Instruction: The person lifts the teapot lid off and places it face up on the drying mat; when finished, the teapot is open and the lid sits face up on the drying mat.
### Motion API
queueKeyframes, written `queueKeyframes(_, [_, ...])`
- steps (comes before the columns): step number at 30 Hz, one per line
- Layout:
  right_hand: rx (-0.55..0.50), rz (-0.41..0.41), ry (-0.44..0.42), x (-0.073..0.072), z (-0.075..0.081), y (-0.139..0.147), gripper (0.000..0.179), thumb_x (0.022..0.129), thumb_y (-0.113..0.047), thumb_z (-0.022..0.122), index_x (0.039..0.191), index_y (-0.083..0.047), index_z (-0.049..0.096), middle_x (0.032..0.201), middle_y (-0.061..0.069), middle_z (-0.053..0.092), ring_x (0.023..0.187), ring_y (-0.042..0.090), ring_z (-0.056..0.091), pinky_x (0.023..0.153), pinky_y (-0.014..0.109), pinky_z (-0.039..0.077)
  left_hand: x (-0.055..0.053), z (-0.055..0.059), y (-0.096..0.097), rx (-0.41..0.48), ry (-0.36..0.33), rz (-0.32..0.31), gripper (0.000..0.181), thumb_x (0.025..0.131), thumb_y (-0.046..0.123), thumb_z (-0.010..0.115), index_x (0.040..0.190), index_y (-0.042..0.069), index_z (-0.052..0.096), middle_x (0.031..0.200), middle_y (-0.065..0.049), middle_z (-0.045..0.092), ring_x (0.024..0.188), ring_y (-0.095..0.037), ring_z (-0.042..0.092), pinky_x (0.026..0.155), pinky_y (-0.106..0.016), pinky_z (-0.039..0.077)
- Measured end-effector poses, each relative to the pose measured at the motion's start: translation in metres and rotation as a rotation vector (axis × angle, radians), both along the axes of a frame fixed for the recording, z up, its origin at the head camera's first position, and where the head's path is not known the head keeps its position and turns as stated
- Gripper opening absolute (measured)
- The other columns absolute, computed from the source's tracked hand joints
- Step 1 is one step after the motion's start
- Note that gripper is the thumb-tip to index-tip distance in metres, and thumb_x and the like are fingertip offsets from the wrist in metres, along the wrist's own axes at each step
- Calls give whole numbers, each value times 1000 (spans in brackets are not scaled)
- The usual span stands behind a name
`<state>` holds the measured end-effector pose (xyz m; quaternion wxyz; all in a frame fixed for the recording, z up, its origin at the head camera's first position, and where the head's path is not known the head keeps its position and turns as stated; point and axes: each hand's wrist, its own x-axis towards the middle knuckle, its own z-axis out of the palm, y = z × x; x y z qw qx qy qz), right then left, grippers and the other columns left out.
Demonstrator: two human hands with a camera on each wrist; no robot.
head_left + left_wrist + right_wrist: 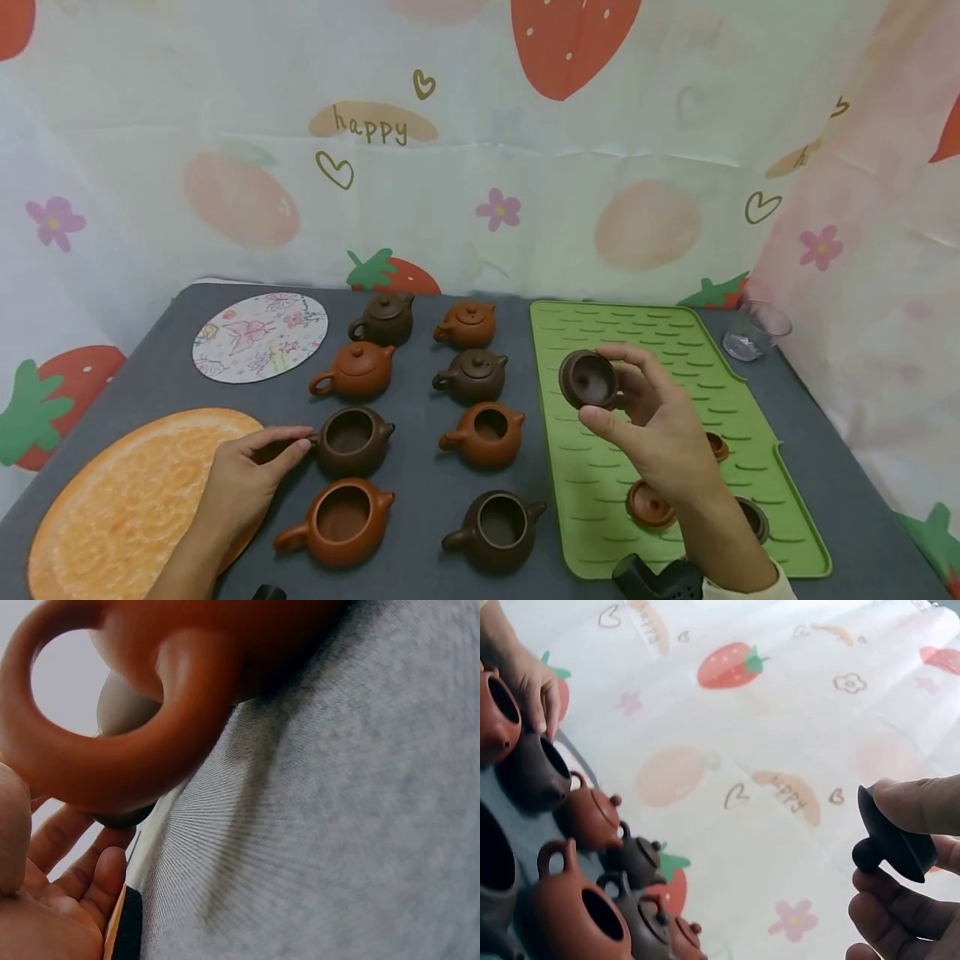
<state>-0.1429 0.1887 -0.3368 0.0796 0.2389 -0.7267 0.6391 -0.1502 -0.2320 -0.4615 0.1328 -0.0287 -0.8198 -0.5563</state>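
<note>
My left hand (pixel 243 475) pinches the handle of a dark brown teapot (pixel 352 465) that stands lidless on the table. In the left wrist view, an orange teapot's looped handle (pixel 191 727) fills the foreground and partly covers that hand (pixel 67 900). Raised over the green mat, my right hand (pixel 656 417) holds a dark brown teapot lid (pixel 588 379) by its edge, its hollow underside facing the head camera. The lid's round knob (pixel 868 855) shows in the right wrist view. Just in front of the left hand's teapot stands a lidless orange teapot (pixel 356 550).
Lidded teapots fill the two back rows, among them an orange one (pixel 360 371). Two more lidless pots, orange (pixel 491 454) and dark (pixel 498 558), stand right of centre. Loose lids (pixel 651 504) lie on the green mat (pixel 592 542). A glass (pixel 753 332) stands beyond it.
</note>
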Motion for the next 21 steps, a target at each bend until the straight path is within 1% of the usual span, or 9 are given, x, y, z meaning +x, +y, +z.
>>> queueKeyframes(7, [106,-108,-18,-3,-8,20,54,84,13,67,132,2,47,108,18,62,90,22,61,73,28,50,-1,-1,0,15,1,-7,20,88,8,72,106,-3,73,96,-6,71,87,-5,64,69,-17,49])
queueKeyframes(11, [139,-144,-14,-7,-11,30,53,83,13,69,131,3,48,106,18,63,89,22,61,73,27,49,-2,-1,0,16,2,-6,20,88,8,72,105,-3,73,96,-6,71,87,-5,64,68,-17,49])
queueKeyframes(14, [170,-168,-32,-9,-15,37,52,82,11,70,129,2,49,104,18,64,88,21,61,73,27,49,-2,0,1,20,1,-4,20,88,7,72,105,-3,73,96,-6,71,86,-5,64,68,-17,49])
queueKeyframes(17, [244,-188,-54,-10,-18,45,52,83,7,72,129,-1,50,106,17,64,89,20,61,72,28,49,-1,0,1,17,0,1,20,88,7,72,105,-3,73,96,-6,71,86,-5,64,67,-17,49])
queueKeyframes(21, [377,-206,-85,-11,-24,52,52,85,-3,74,131,-3,50,111,14,64,91,17,60,74,28,49,0,0,1,31,1,-3,19,88,6,72,104,-4,73,95,-5,72,85,-5,64,66,-17,49])
